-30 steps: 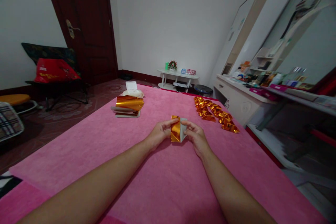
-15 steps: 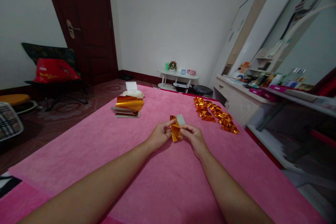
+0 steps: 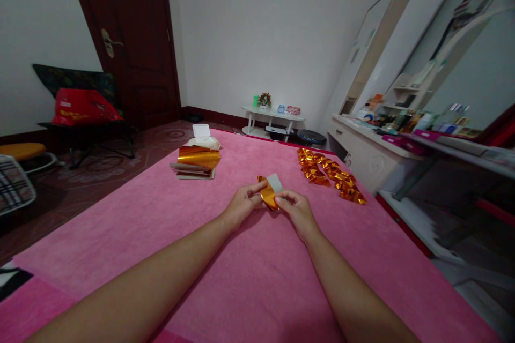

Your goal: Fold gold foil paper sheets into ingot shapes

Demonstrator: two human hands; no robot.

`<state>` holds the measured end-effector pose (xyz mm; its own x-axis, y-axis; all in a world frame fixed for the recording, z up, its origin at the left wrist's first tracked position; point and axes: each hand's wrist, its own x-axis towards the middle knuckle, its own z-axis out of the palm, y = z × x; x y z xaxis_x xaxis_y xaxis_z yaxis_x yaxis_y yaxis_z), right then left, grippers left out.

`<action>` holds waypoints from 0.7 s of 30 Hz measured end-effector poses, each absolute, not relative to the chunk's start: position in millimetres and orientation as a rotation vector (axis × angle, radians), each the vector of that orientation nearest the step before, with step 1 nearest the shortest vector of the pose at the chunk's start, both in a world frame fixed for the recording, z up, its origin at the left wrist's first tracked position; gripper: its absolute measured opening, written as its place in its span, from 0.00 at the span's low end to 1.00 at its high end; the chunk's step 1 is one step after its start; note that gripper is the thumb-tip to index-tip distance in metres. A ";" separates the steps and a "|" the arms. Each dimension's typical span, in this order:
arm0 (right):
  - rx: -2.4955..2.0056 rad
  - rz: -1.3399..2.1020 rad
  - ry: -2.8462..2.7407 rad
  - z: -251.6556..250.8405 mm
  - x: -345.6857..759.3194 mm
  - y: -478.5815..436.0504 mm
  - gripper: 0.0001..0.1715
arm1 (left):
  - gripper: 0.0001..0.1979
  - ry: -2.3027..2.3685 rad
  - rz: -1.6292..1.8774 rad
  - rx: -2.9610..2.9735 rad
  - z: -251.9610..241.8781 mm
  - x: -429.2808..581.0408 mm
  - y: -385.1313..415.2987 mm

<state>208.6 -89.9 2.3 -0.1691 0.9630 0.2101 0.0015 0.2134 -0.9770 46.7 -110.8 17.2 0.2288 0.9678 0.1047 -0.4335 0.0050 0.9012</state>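
Between my two hands is a small sheet of gold foil paper (image 3: 269,193), partly folded, its grey backing showing at the upper right. My left hand (image 3: 243,204) grips its left edge with the fingers. The thumb and fingers of my right hand (image 3: 296,211) pinch its lower right side. A stack of gold foil sheets (image 3: 198,159) lies at the far left of the pink cloth (image 3: 249,278). Folded gold foil pieces (image 3: 314,166) lie in two rows to the right, beyond my right hand.
A white packet with its lid up (image 3: 204,142) is behind the stack. Further off stand a low white table (image 3: 273,113), a chair with a red bag (image 3: 84,107), a dark red door (image 3: 132,37) and a dresser (image 3: 362,144) with bottles at the right.
The foil paper has tilted, its top leaning left, and its lower part is now folded up, so it looks shorter. Both hands have stayed nearly in place.
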 end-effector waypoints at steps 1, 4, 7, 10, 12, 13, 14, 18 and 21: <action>-0.981 1.158 -1.440 2.2 208.7 -89.7 0.12 | 0.27 0.678 1.237 1.027 18.1 46.5 -111.7; -0.988 1.157 -1.440 2.2 208.8 -89.3 0.12 | 0.28 0.691 1.235 1.073 19.0 46.2 -112.9; -0.990 1.154 -1.441 2.4 209.0 -89.2 0.12 | 0.31 0.724 1.224 1.105 19.8 46.4 -113.4; -0.987 1.154 -1.444 2.0 209.5 -89.2 0.12 | 0.33 0.737 1.222 1.113 21.4 46.8 -114.3; -0.986 1.156 -1.445 1.1 209.8 -89.0 0.12 | 0.33 0.729 1.221 1.108 21.8 47.1 -114.5; -0.986 1.158 -1.445 0.6 209.9 -88.9 0.12 | 0.34 0.723 1.222 1.104 21.6 47.3 -114.4; -0.988 1.160 -1.445 0.1 210.0 -88.7 0.11 | 0.35 0.718 1.221 1.100 20.9 47.4 -114.1; -0.991 1.168 -1.444 -0.8 209.7 -88.3 0.12 | 0.39 0.715 1.224 1.080 16.7 47.7 -111.5; -0.994 1.173 -1.447 0.1 209.2 -88.9 0.12 | 0.39 0.741 1.235 1.068 14.8 47.8 -109.7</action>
<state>209.2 -88.9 0.1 -0.1786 0.9650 0.1919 0.0118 0.1971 -0.9803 47.8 -109.7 14.8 0.2129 0.9722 0.0974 -0.3717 -0.0116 0.9283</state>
